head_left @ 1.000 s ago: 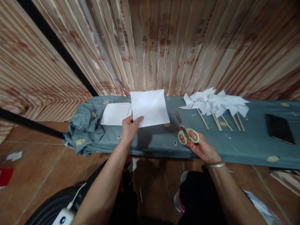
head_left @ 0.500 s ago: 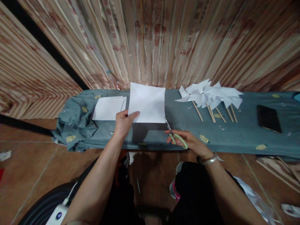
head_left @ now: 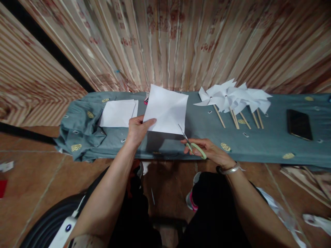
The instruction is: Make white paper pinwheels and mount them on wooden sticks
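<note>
My left hand (head_left: 139, 129) pinches the lower left edge of a square white sheet of paper (head_left: 168, 108), thumb on top. Faint diagonal creases run across the sheet, which is raised over the cloth and slightly tilted. In my right hand (head_left: 205, 148) is a pair of scissors (head_left: 192, 146) with light green handles. Their blades point up and left and overlap the sheet's lower right corner; whether they have cut into it I cannot tell. A small stack of white paper (head_left: 117, 113) lies left of my left hand.
Several white paper pinwheels (head_left: 232, 98) on wooden sticks lie at the back right of the green-grey cloth (head_left: 261, 148). Farther right is a black phone (head_left: 299, 124). A small pink item (head_left: 146, 100) shows behind the sheet. A pleated curtain (head_left: 170, 44) hangs behind.
The sheet has turned clockwise, its right side now lower. The scissor blades have come from beside its lower right corner to overlapping it. The camera view has shifted slightly.
</note>
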Demonstrator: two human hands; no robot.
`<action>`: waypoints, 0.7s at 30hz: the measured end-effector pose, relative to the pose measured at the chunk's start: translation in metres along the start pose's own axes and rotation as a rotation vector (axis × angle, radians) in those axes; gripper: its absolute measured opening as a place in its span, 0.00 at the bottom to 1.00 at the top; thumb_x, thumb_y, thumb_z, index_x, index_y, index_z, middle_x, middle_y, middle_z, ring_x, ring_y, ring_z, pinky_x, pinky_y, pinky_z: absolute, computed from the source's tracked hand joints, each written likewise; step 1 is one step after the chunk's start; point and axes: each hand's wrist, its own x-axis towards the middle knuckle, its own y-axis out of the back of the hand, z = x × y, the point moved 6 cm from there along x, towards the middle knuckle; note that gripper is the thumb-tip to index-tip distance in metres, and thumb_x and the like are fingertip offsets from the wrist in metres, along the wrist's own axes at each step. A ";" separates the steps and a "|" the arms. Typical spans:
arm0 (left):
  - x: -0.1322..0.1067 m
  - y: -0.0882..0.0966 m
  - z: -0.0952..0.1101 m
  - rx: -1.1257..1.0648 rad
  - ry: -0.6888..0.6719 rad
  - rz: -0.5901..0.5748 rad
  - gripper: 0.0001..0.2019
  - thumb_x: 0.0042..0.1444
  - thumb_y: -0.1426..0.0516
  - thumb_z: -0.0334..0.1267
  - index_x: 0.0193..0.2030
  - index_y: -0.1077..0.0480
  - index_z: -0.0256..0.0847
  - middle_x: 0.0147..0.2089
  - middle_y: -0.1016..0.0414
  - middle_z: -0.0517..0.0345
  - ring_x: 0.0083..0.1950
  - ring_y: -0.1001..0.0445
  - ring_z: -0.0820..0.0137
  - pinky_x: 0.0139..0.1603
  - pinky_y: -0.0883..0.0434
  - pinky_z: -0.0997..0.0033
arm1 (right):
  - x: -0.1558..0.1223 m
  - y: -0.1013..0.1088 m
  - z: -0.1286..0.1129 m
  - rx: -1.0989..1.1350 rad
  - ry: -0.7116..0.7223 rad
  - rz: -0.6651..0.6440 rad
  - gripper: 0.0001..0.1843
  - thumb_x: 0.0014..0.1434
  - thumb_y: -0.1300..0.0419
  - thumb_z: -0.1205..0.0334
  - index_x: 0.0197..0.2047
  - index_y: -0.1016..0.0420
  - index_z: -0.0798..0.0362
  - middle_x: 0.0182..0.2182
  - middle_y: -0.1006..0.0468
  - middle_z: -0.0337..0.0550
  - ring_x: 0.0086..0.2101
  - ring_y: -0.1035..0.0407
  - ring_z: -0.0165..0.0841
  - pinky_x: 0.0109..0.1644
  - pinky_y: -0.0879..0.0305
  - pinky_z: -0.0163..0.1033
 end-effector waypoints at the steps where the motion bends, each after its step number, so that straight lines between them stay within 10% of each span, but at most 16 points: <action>1: 0.000 0.000 0.000 0.008 0.001 -0.003 0.11 0.32 0.32 0.36 0.25 0.21 0.36 0.27 0.23 0.60 0.26 0.30 0.73 0.30 0.32 0.71 | 0.000 0.000 0.000 0.000 0.001 0.002 0.32 0.50 0.32 0.44 0.54 0.24 0.52 0.37 0.21 0.43 0.38 0.28 0.32 0.46 0.34 0.38; 21: 0.001 0.002 -0.002 0.072 -0.016 -0.015 0.10 0.33 0.32 0.39 0.23 0.23 0.36 0.23 0.27 0.62 0.24 0.33 0.75 0.27 0.35 0.73 | 0.000 0.000 0.004 0.015 -0.054 -0.004 0.31 0.49 0.30 0.47 0.53 0.23 0.54 0.32 0.20 0.42 0.34 0.27 0.31 0.41 0.31 0.36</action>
